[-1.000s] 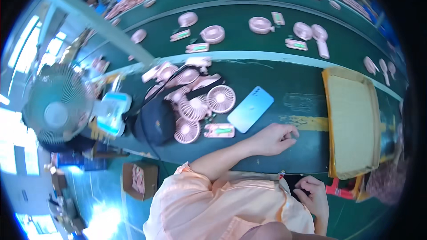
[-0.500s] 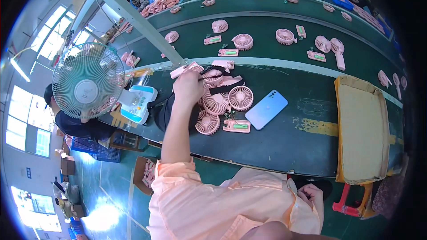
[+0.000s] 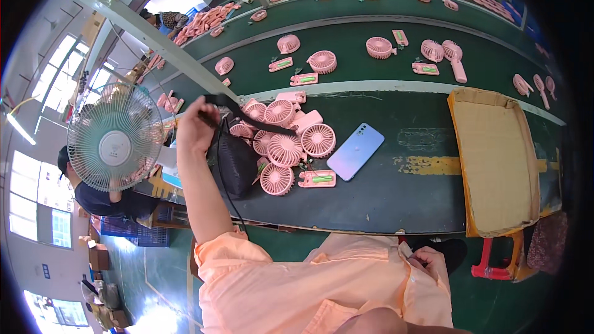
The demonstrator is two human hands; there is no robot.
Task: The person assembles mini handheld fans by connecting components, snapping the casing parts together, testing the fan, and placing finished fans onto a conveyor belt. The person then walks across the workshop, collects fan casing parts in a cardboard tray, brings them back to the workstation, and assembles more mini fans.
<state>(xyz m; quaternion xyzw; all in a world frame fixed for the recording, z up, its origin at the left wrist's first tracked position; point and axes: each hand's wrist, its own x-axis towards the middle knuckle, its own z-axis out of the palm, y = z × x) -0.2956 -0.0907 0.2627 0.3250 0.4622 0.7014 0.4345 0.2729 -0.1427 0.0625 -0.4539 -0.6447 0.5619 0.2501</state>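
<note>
My left hand (image 3: 197,125) is closed on a black strap (image 3: 247,116), lifted above the left end of the bench. The strap curves over the pile and its far end lies among the pink fans. Below that hand sits a black mesh-like bag (image 3: 235,167). Beside it are several pink handheld fans (image 3: 286,149) in a heap. A pink handle shell with a green battery (image 3: 318,179) lies in front of them, near a blue phone (image 3: 356,151). My right hand (image 3: 431,261) rests low by my lap, its fingers curled; what they hold, if anything, is hidden.
A large desk fan (image 3: 116,147) stands at the left, partly hiding a seated person (image 3: 102,195). A cardboard tray (image 3: 498,164) lies at the bench's right end. Beyond, a green conveyor (image 3: 352,74) carries fan parts. A slanted metal post (image 3: 154,43) rises at upper left.
My left hand has moved left from the fan pile, pulling the strap up and out across it. The view has shifted a little. My right hand stays by my lap.
</note>
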